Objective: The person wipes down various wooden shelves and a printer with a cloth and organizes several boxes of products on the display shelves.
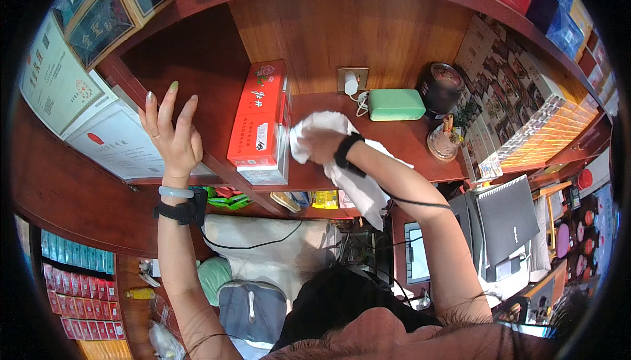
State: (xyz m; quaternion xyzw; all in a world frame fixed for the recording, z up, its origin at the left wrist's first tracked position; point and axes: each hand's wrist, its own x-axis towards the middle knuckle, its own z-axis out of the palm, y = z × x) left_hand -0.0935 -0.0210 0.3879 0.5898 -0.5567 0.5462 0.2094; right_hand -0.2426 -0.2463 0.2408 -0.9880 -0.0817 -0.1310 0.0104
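Observation:
A crumpled white cloth (pixel 355 187) lies under my right hand (pixel 320 145), which grips it, slightly blurred, on the reddish wooden shelf (pixel 340 108). Part of the cloth hangs over the shelf's front edge. Just left of that hand, red-and-white boxes (pixel 256 118) are stacked at the compartment's side. My left hand (pixel 173 136) is raised with its fingers apart and holds nothing. It is nearest the left shelf compartment and the framed certificates (pixel 116 136). Both wrists wear black straps with cables.
On the shelf sit a green case (pixel 397 104), a plugged-in white charger (pixel 350 84), a dark round container (pixel 441 89) and a glass jar (pixel 442 140). Stacked cartons (pixel 517 108) line the right side. Below are a beige chair back (pixel 266 241) and a black spiral notebook (pixel 508 219).

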